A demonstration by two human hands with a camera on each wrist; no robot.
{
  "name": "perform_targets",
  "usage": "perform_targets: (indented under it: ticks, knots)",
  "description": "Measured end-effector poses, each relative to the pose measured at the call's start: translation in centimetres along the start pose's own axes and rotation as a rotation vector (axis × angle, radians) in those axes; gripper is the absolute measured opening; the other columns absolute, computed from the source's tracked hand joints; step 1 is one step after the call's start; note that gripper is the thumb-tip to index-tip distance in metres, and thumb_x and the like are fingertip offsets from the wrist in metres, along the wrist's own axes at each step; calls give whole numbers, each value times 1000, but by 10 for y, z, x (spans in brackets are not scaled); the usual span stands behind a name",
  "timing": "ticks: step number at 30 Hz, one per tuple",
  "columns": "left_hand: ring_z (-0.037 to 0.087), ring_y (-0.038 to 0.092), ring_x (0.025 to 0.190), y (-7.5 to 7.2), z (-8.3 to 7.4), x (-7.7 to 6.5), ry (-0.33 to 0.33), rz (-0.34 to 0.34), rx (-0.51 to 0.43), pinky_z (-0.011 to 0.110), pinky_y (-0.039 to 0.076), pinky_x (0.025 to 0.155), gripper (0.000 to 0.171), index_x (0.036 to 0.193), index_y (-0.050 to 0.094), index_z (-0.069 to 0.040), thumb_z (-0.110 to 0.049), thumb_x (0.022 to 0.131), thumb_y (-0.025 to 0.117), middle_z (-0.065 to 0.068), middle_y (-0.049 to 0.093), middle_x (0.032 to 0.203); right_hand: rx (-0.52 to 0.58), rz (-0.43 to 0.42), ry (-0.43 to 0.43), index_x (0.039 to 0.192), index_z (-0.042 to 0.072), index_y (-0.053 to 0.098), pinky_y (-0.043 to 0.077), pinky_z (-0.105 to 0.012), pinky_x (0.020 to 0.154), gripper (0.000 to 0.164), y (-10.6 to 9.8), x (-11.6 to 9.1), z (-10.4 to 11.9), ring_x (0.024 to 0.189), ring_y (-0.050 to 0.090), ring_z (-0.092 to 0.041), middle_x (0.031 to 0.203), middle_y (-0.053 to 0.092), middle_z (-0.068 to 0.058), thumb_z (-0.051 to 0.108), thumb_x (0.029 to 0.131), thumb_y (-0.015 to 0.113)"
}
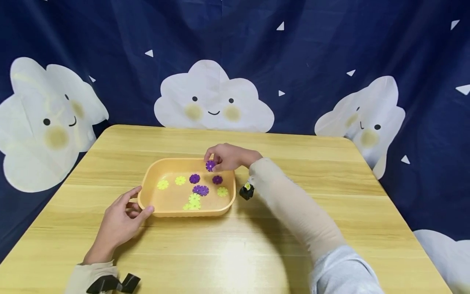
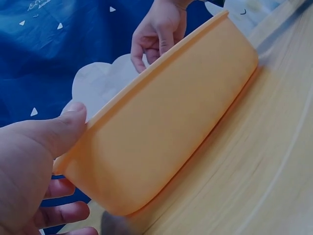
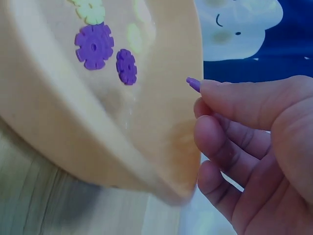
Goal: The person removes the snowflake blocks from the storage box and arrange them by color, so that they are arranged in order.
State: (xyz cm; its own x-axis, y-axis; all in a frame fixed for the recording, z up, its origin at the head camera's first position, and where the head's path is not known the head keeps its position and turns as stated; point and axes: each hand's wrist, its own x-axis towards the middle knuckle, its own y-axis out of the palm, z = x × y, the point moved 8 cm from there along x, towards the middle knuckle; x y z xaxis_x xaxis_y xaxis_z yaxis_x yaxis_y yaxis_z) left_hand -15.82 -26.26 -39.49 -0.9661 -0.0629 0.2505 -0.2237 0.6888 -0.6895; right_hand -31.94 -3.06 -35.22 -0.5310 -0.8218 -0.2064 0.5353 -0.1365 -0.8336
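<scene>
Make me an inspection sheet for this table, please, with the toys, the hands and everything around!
Surface: wood-grain table.
Job's things: orange tray holding yellow notched discs and purple notched discs.
Clutter: small black item by the right sleeve; can't tell what.
Left hand: holds the tray's left end.
Right hand: pinches one purple disc at the far right rim.
Cables: nothing seen.
Surroundings: navy cloth with smiling white clouds.

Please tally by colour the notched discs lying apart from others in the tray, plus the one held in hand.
Yellow notched discs apart in the tray: 3
Purple notched discs apart in the tray: 2
Held purple notched disc, right hand: 1
Total: 6
</scene>
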Motion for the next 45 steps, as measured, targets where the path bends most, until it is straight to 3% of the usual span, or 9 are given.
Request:
perform_targets:
  ticks: [3, 10, 23, 29, 38, 45]
  knots:
    - [5, 55, 69, 0, -1, 1, 0, 8, -17, 17, 45, 63, 68, 137, 48, 2, -26, 83, 79, 11, 56, 100, 17, -22, -9, 124, 4, 61, 48, -25, 76, 34, -4, -6, -4, 80, 58, -14, 88, 63, -2, 6, 91, 66]
    - [8, 48, 68, 0, -2, 0, -38, 22, -31, 16, 39, 60, 70, 137, 48, 5, -26, 82, 80, 5, 51, 90, 49, -88, -16, 124, 2, 62, 46, -26, 72, 32, -12, -20, -16, 73, 54, -14, 80, 61, -2, 4, 91, 64]
    - [6, 49, 66, 5, -3, -3, -47, 54, -47, 18, 40, 59, 71, 139, 45, 5, -28, 85, 77, 2, 53, 83, 163, -246, 52, 118, 4, 59, 47, -30, 71, 31, -22, -65, -43, 71, 55, -16, 79, 62, -3, 4, 88, 68]
    - [5, 48, 67, 3, -3, 0, -44, 42, -51, 17, 40, 59, 71, 139, 44, 4, -27, 84, 78, 2, 53, 85, 200, -328, 34, 118, 3, 61, 46, -30, 67, 32, -27, -80, -51, 67, 52, -17, 74, 59, -3, 3, 87, 68]
    - [5, 48, 67, 2, 0, 0, -54, 47, -39, 16, 39, 60, 72, 139, 44, 4, -28, 85, 78, 2, 54, 85, 291, -394, 67, 121, -4, 57, 46, -31, 66, 36, -22, -97, -68, 69, 55, -18, 78, 61, -5, 1, 87, 69]
    - [5, 48, 67, 3, -1, 0, -51, 45, -39, 16, 40, 60, 72, 139, 44, 4, -28, 84, 78, 3, 54, 85, 355, -428, 122, 120, -4, 57, 47, -29, 66, 36, -16, -110, -85, 71, 57, -19, 80, 63, -7, -3, 87, 68]
